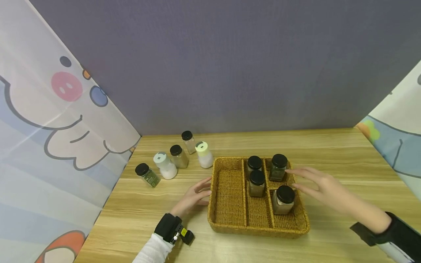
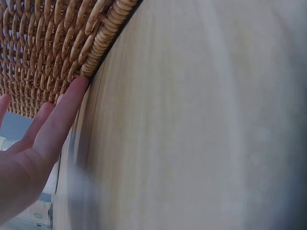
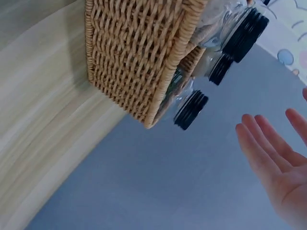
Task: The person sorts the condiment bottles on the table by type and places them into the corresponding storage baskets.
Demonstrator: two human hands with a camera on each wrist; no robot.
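Observation:
A woven basket point(image 1: 260, 230) with dividers sits on the table. My left hand point(image 1: 194, 199) is at its left wall, and the left wrist view shows the extended fingertips touching the lower part of the wicker. Beyond the basket's right side hovers my right hand point(image 1: 323, 186), fingers spread and holding nothing; in the right wrist view it is apart from the wicker. Two black-lidded jars stand in the middle compartment, the front one point(image 1: 257, 183) overlapping the back one point(image 1: 254, 164). A dark jar point(image 1: 278, 167) is in the back right compartment, and a brownish jar point(image 1: 283, 200) in the front right one.
Left of the basket stand a green-labelled jar point(image 1: 150, 176), a white-capped shaker point(image 1: 166, 166), a beige jar point(image 1: 179, 157), a pale jar point(image 1: 189, 141) and a yellow-capped shaker point(image 1: 204, 155). A grey panel point(image 1: 236, 73) rises behind the table, with printed cloth point(image 1: 59, 120) at the left.

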